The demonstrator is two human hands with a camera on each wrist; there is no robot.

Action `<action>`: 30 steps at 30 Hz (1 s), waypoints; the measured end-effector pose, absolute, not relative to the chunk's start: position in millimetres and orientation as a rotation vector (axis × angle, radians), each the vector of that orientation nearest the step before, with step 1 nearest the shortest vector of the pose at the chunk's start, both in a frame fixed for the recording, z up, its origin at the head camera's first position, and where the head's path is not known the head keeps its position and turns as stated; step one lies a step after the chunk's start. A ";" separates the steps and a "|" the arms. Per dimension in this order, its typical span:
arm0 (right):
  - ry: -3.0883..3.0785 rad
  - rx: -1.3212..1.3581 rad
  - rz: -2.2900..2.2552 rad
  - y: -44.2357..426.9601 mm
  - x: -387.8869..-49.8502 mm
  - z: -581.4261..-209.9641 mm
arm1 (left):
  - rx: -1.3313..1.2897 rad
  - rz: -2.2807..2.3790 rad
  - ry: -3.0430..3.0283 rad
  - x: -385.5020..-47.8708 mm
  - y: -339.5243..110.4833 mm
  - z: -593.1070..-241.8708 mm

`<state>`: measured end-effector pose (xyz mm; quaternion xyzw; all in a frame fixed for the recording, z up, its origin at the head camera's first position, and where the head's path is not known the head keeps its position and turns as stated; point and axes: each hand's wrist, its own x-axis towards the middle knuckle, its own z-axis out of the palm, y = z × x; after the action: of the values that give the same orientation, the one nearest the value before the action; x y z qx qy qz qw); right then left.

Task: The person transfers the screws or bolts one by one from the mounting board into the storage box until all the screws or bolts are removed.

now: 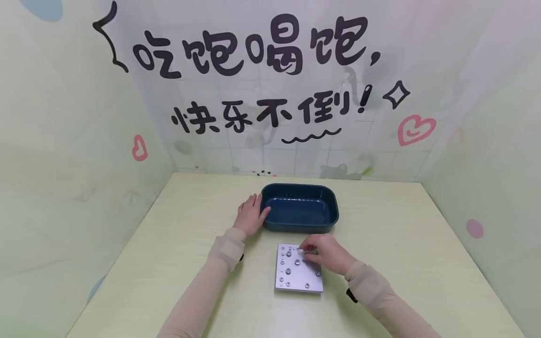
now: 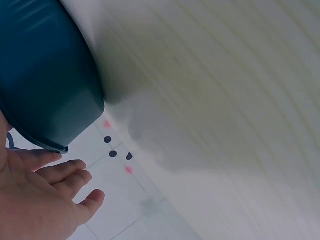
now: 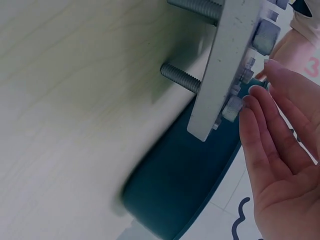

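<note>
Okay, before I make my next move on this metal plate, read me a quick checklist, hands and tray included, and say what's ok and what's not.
1. Tray upright, opening upward: ok.
2. Left hand touching the tray's left rim: ok.
3. Plate on the near side of the tray, apart from it: ok.
4. Plate's underside flush on the table: not ok, threaded shanks stick out below it.
5. Right hand at the plate's far edge, by the bolts: ok.
6. Firm pinch on one bolt: cannot tell.
</note>
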<state>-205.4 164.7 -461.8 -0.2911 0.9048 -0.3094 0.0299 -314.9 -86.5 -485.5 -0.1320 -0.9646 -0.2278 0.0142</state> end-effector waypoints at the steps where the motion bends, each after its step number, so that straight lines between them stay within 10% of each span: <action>1: 2.789 -0.897 -0.946 164.7 -205.6 -462.4 | -0.411 -0.709 -3.001 -314.9 -86.6 -485.5; 30: 2.785 -0.907 -0.897 155.6 -210.9 -464.2 | -0.403 -0.705 -3.011 -313.9 -86.6 -484.4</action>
<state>-210.9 155.6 -464.2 -0.2959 0.9085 -0.2926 0.0389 -313.9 -86.6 -484.4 -0.1294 -0.9654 -0.2260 0.0114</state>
